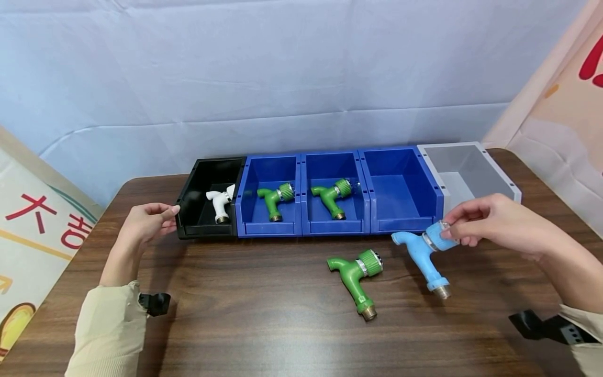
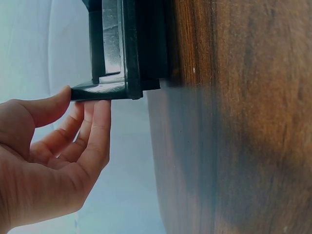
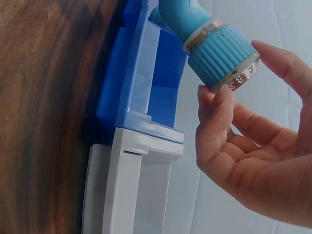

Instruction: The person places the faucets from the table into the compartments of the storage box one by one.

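Observation:
A light blue faucet (image 1: 424, 256) hangs above the table, its ribbed knob pinched between thumb and fingers of my right hand (image 1: 504, 225). In the right wrist view the faucet's knob (image 3: 224, 56) shows close up, tilted, with the blue and grey bins behind it. My left hand (image 1: 149, 222) holds the front left edge of the black bin (image 1: 207, 230); the left wrist view shows thumb and fingertips on either side of that bin's edge (image 2: 105, 91). A green faucet (image 1: 350, 277) lies on the table left of the blue one.
Right of the black bin, which contains a white faucet (image 1: 220, 204), stand three blue bins (image 1: 268, 229) and a grey bin (image 1: 490, 152). Green faucets (image 1: 273, 201) lie in the left and middle blue bins. The row stands on a brown wooden table (image 1: 245, 314) before a pale cloth.

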The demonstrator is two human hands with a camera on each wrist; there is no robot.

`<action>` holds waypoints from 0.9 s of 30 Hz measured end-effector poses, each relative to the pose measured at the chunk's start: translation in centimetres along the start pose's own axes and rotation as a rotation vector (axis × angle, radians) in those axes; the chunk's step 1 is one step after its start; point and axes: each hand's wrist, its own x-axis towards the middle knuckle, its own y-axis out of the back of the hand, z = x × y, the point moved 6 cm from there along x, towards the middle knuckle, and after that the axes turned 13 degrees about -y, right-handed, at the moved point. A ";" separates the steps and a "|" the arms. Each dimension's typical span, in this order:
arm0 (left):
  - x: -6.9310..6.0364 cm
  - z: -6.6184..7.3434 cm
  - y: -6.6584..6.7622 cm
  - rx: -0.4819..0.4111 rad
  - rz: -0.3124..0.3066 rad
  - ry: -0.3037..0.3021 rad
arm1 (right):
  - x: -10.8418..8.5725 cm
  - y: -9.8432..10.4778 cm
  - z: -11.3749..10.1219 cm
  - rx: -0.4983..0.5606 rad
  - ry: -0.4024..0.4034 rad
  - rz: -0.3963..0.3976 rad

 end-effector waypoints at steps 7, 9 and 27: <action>0.0 0.0 0.1 -0.015 0.013 0.005 | 0.1 0.4 -0.5 0.005 0.022 0.019; -0.1 0.2 0.0 -0.002 -0.004 -0.001 | 0.2 0.6 -0.6 0.010 0.024 0.025; -0.3 0.3 0.0 0.015 -0.001 0.004 | 0.9 1.9 -1.9 0.031 -0.012 0.053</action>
